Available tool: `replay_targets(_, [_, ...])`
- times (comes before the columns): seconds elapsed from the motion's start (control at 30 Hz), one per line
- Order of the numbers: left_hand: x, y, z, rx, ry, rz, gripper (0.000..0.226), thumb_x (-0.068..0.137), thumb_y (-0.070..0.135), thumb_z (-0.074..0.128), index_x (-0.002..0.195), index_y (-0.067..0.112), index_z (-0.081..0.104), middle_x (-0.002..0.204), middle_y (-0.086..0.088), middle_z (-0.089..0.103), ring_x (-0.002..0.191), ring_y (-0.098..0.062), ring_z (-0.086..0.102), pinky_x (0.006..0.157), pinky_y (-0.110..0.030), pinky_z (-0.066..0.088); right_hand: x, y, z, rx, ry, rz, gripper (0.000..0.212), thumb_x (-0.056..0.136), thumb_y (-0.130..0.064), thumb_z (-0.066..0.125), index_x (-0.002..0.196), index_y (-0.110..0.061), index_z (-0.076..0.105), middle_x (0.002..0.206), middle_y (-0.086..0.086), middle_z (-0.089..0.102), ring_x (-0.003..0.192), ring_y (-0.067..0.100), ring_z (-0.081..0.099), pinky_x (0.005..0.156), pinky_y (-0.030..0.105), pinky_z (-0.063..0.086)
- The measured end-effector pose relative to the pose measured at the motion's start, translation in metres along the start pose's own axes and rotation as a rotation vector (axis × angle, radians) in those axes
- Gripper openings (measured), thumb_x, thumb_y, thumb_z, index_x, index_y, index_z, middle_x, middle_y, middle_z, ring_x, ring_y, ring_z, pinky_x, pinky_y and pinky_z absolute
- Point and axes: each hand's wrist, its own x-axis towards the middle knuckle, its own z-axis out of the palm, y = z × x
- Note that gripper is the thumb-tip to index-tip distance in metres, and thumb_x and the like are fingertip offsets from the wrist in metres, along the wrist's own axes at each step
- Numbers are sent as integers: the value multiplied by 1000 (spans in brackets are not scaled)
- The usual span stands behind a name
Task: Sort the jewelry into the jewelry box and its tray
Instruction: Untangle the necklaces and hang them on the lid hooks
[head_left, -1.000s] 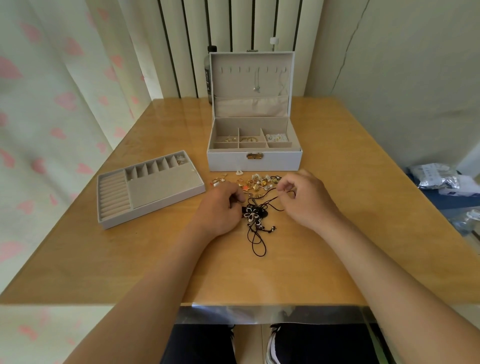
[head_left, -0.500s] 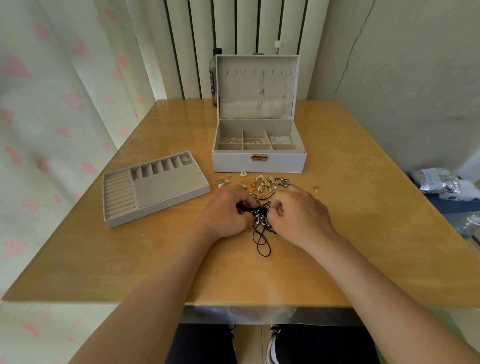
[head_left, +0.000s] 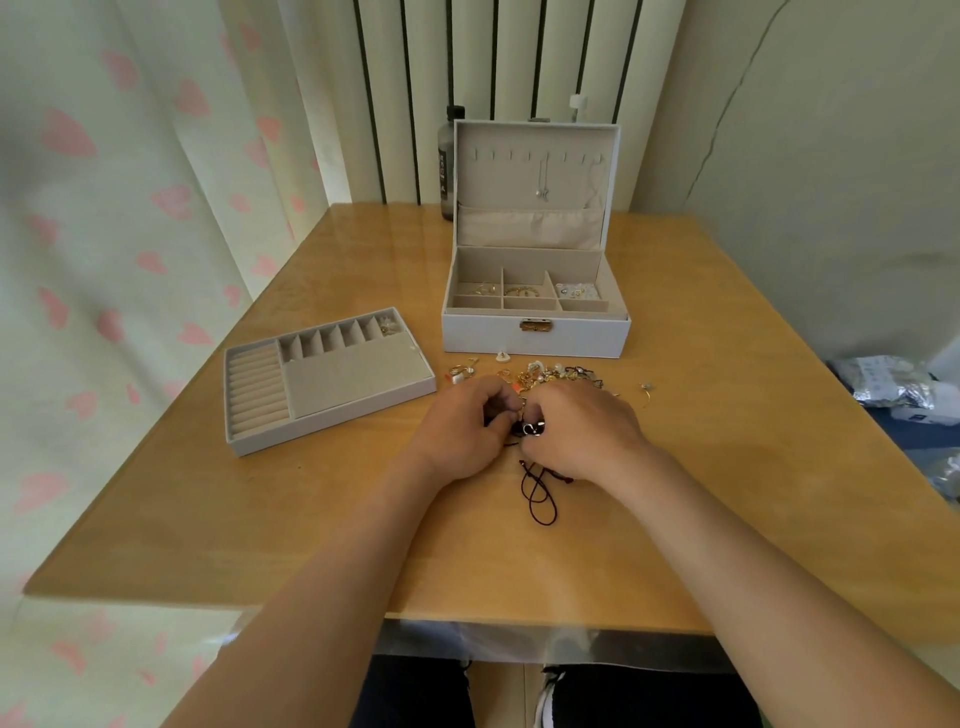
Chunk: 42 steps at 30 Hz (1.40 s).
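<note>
A black cord necklace (head_left: 539, 493) with a dark flower pendant lies bunched at the table's middle. My left hand (head_left: 462, 426) and my right hand (head_left: 582, 426) meet over it, both pinching the bunched cord; its loops trail out below my right hand. A heap of small gold and pearl jewelry (head_left: 545, 374) lies just beyond my fingers. The grey jewelry box (head_left: 535, 335) stands open behind the heap, with pieces in three back compartments and a silver chain hanging in the lid. The grey tray (head_left: 332, 379) sits to the left, with one small piece in its far right slot.
A dark bottle (head_left: 448, 166) stands behind the box at the wall. A lone earring (head_left: 647, 388) lies right of the heap. Plastic-wrapped packets (head_left: 893, 387) rest off the table's right edge. A curtain hangs along the left side.
My hands have come together over the black cord necklace and gathered it into a tighter bunch. My right hand moved left from the cord's end onto the pendant.
</note>
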Motion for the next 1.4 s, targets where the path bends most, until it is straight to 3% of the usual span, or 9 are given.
replay_targets(0.27, [0, 2, 0, -8, 34, -21, 16, 94, 8, 60, 100, 23, 64, 90, 14, 60, 84, -7, 55, 69, -4, 36, 3, 25, -17, 583, -37, 97, 8, 83, -15, 76, 79, -19, 70, 84, -1, 71, 69, 17, 67, 70, 32, 54])
replay_targets(0.4, [-1, 5, -2, -45, 36, -50, 23, 94, 4, 56, 97, 26, 61, 92, 18, 58, 90, -8, 56, 78, -16, 43, 3, 36, -21, 733, -26, 135, 7, 89, -7, 70, 83, -10, 69, 78, 6, 71, 61, 13, 65, 49, 26, 44])
replay_targets(0.53, [-2, 9, -3, -28, 26, -60, 26, 95, 0, 51, 103, 16, 70, 101, 7, 63, 98, -12, 57, 89, -25, 46, 4, 43, -20, 818, -5, 175, 6, 91, -5, 64, 87, -9, 65, 82, 5, 68, 65, 15, 64, 49, 29, 46])
replay_targets(0.77, [0, 4, 0, -9, 105, -75, 34, 94, -3, 45, 95, 18, 71, 107, -3, 63, 103, -16, 55, 93, -28, 45, 4, 47, -13, 331, 225, 138, 15, 94, -8, 52, 92, -17, 62, 98, -3, 56, 84, 16, 56, 64, 28, 44])
replay_targets(0.87, [2, 2, 1, -80, 224, -117, 29, 98, 0, 44, 98, 17, 67, 103, 3, 61, 97, -10, 54, 84, -18, 43, 2, 43, -8, 206, 358, 35, 12, 93, -6, 52, 92, -14, 60, 98, 1, 50, 81, 21, 54, 68, 34, 47])
replay_targets(1.03, [5, -3, 0, -139, 313, -169, 24, 100, 3, 44, 106, 15, 64, 93, 6, 57, 81, -5, 51, 70, -17, 38, -3, 22, 4, 180, 101, -160, 8, 90, -30, 63, 86, -24, 65, 86, -11, 59, 88, 13, 58, 73, 32, 50])
replay_targets(1.17, [4, 0, 0, -122, 319, -169, 23, 99, 4, 46, 109, 13, 64, 98, 4, 59, 87, -8, 53, 74, -17, 41, -1, 10, 6, -4, 80, -120, 34, 82, -57, 65, 97, -27, 63, 95, -10, 56, 89, 13, 51, 67, 30, 39])
replay_targets(1.27, [3, 2, 0, -131, 304, -173, 22, 98, 5, 48, 111, 14, 65, 98, 5, 59, 88, -8, 54, 77, -19, 42, 1, 7, 2, -30, 32, -123, 28, 84, -49, 64, 100, -27, 63, 95, -8, 55, 94, 17, 55, 68, 32, 39])
replay_targets(1.4, [2, 2, -1, -108, 282, -166, 23, 96, 6, 52, 111, 15, 68, 102, 2, 61, 88, -5, 55, 76, -11, 41, 3, 9, -4, -92, 52, -143, 21, 90, -25, 47, 72, -21, 57, 73, -3, 56, 77, 24, 57, 60, 32, 41])
